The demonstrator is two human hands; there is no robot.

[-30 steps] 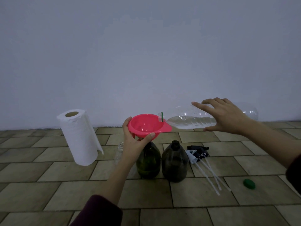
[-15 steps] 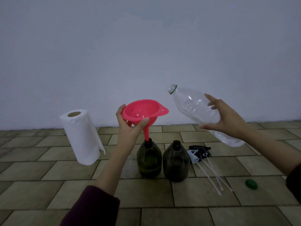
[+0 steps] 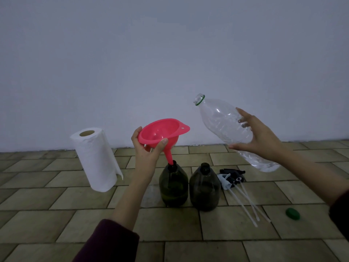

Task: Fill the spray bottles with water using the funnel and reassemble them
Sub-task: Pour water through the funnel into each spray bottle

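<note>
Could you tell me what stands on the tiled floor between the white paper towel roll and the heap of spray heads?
In the head view, two dark green glass-like bottles, uncapped, stand between them: the left bottle with the pink funnel in its neck, the right bottle beside it.

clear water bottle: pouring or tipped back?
Tipped back. The clear bottle, held by the right hand, has its uncapped mouth angled up, above and apart from the pink funnel; remaining water sits at its base.
</note>
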